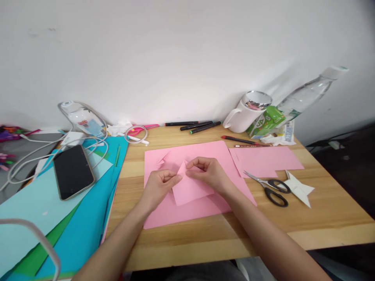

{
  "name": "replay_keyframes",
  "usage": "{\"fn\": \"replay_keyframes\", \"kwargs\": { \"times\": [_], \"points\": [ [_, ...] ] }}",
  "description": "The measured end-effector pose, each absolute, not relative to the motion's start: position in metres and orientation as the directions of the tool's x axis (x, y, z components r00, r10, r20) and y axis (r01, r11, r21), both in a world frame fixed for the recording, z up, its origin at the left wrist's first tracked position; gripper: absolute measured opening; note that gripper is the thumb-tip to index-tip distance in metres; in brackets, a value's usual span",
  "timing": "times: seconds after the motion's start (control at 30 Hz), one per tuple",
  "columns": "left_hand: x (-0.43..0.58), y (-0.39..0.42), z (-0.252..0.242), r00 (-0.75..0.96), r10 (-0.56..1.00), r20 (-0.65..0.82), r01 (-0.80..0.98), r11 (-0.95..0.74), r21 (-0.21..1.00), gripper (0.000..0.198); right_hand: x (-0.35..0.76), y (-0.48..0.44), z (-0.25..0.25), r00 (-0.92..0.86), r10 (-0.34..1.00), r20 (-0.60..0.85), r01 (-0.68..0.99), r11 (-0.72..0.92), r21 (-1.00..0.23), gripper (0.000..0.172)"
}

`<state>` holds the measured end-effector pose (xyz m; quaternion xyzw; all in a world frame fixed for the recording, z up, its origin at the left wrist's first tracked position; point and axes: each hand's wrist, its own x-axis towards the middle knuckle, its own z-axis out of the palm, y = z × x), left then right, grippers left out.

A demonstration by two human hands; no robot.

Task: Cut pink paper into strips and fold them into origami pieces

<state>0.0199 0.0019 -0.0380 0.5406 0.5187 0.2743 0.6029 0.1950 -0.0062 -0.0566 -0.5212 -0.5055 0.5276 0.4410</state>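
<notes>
A piece of pink paper [191, 189] with a folded, pointed top is held between my two hands, over a larger pink sheet [164, 216] lying on the table. My left hand [161, 187] pinches its left edge between thumb and fingers. Close to the folded tip, my right hand [209, 171] pinches the paper's upper right side. A small folded pink paper piece [163, 159] rests on the large sheet, beyond my left hand. To the right lie scissors [268, 183] with black handles, blades a little apart, beside a white paper star [300, 187].
Cut pink paper [269, 160] lies right of the large sheet. Markers [200, 126], a white mug [246, 113], a green carton [266, 121] and a clear bottle [307, 93] line the wall. At left, a phone [74, 171] and white cable [96, 150] lie over coloured paper [84, 234].
</notes>
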Motion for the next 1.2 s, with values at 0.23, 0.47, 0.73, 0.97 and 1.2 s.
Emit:
{"fn": "replay_keyframes", "kwargs": {
  "times": [0.23, 0.47, 0.73, 0.97, 1.2],
  "points": [
    [0.0195, 0.0017, -0.0412, 0.333, 0.884, -0.328, 0.215, 0.268, 0.939, 0.034, 0.1952, -0.0060, -0.0569, -0.060, 0.992, -0.113, 0.083, -0.108, -0.991, 0.018],
    [0.0195, 0.0013, -0.0423, 0.339, 0.871, -0.356, 0.191, 0.307, 0.932, 0.032, 0.1943, -0.0070, -0.0536, -0.057, 0.992, -0.114, 0.040, -0.112, -0.993, 0.018],
    [0.0191, 0.0017, -0.0418, 0.358, 0.876, -0.322, 0.201, 0.264, 0.943, 0.032, 0.1944, -0.0072, -0.0543, -0.091, 0.994, -0.059, 0.054, -0.054, -0.997, 0.015],
    [0.0178, 0.0029, -0.0434, 0.355, 0.881, -0.313, 0.236, 0.240, 0.942, 0.029, 0.1960, -0.0077, -0.0537, -0.151, 0.988, 0.001, 0.054, 0.009, -0.999, 0.019],
    [0.0178, 0.0037, -0.0408, 0.357, 0.881, -0.312, 0.233, 0.239, 0.943, 0.029, 0.1956, -0.0088, -0.0521, -0.161, 0.987, -0.008, 0.060, 0.002, -0.998, 0.021]
  ]
}}
